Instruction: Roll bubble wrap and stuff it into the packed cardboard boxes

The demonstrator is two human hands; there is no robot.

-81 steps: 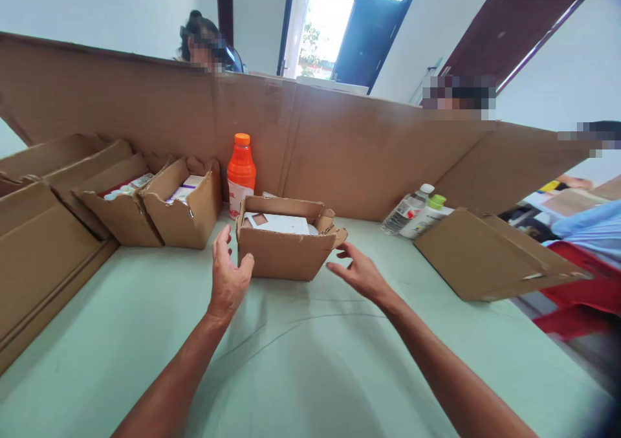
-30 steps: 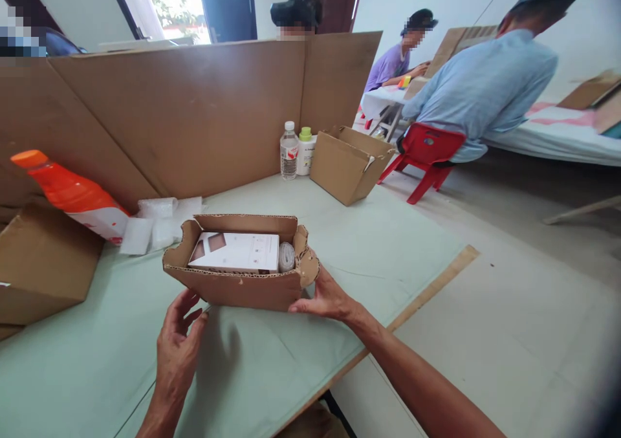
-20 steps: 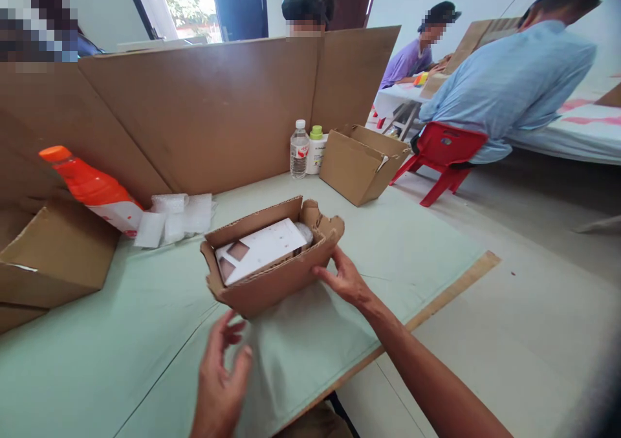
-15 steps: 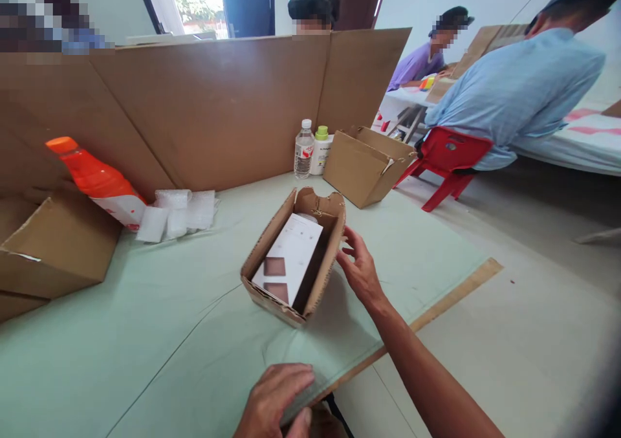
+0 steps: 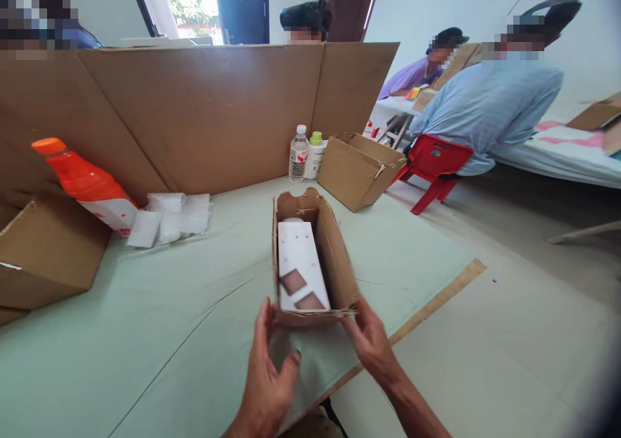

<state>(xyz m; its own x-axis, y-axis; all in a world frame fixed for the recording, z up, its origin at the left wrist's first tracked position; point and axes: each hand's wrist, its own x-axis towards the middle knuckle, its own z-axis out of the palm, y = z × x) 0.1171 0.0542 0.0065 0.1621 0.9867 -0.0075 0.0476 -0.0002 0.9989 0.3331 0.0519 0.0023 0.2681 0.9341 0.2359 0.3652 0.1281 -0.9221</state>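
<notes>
An open cardboard box (image 5: pixel 343 257) rests on the table before me, its short side facing me. Inside it, along the left wall, lies a white carton (image 5: pixel 298 250) printed with brown squares; part of a round whitish item shows behind it. My right hand (image 5: pixel 371 341) grips the box's near right corner, thumb on the front and fingers along the side. At the near left corner is my left hand (image 5: pixel 272 373), open, its fingertips touching or very close to the cardboard and its thumb apart.
Bubble-wrap pieces (image 5: pixel 169 218) and a tilted orange bottle (image 5: pixel 92 182) lie left, beside another cardboard box (image 5: pixel 53 250). A water bottle (image 5: pixel 299 156), a white bottle (image 5: pixel 316 160) and an open box (image 5: pixel 352 176) stand behind. A cardboard screen (image 5: pixel 204 114) borders the table; people sit beyond.
The box has turned so its short side faces me. My right hand has slid from its right side to the near right corner; my left hand has come up to the near left corner.
</notes>
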